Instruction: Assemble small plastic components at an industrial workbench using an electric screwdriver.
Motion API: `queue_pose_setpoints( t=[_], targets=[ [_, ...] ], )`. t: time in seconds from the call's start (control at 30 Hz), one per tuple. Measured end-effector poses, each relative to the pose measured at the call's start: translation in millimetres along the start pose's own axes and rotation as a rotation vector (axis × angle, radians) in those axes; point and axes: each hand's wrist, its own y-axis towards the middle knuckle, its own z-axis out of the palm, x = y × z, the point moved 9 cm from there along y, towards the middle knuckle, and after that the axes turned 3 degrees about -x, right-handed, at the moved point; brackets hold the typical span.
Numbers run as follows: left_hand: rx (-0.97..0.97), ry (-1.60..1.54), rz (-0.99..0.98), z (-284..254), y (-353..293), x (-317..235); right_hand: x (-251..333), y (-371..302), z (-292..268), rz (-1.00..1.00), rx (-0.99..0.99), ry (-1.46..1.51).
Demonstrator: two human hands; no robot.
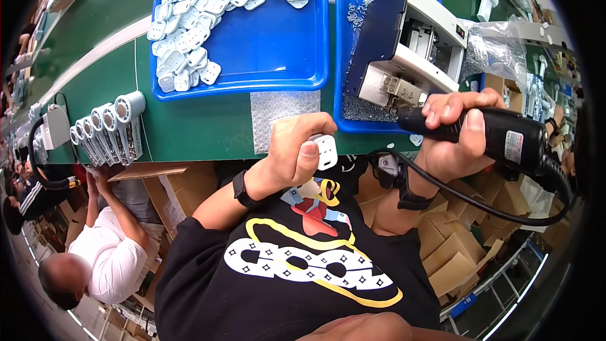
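My left hand (291,150) pinches a small white plastic plate (326,153) with rounded corners and little holes, in front of the bench edge. My right hand (449,146) is wrapped round a black electric screwdriver (514,142), its cable bending away at the right. The screwdriver's nose points left and lies at the front of a screw feeder (420,57) with a white and dark housing; the bit's tip is hard to make out. That feeder stands tilted in a blue tray (341,31) with many loose screws (363,12).
A larger blue tray (271,82) holds a heap of similar white plates (189,38). Bubble wrap (268,120) lies before it on the green bench (177,132). White tubular parts (110,126) stand in a row at left. A co-worker (120,246) sits beyond cardboard boxes (180,196).
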Motion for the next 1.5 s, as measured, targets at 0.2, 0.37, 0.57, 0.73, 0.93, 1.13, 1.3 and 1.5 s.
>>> queue_pose_setpoints(
  t=[0.2,0.37,0.57,0.73,0.93,1.13,1.3,1.5],
  targets=[
    [-0.008,0.008,0.017,-1.6,0.6,-0.4,69.0,-39.3,33.8,-0.050,0.153,0.339],
    [-0.010,-0.008,-0.015,-0.1,1.5,4.0,75.9,-32.7,62.3,-0.088,0.391,0.358],
    [0.025,0.083,0.060,-0.7,5.4,-4.2,50.5,-30.9,78.0,-0.013,0.429,0.380],
    [0.035,0.087,0.075,1.2,3.8,-4.0,45.8,-33.3,79.1,0.001,0.440,0.396],
    [0.047,0.069,0.056,6.8,3.8,-2.6,56.2,-44.9,62.2,-0.077,0.352,0.381],
    [0.029,0.034,0.029,7.0,4.6,-0.5,54.3,-11.4,10.8,-0.199,0.038,0.037],
    [0.002,0.023,0.023,6.0,3.9,-1.2,-3.7,4.0,-4.1,0.021,0.063,0.090],
    [0.031,0.050,0.029,2.6,-1.2,2.9,50.5,-35.3,25.3,0.057,0.174,0.409]
  ],
)
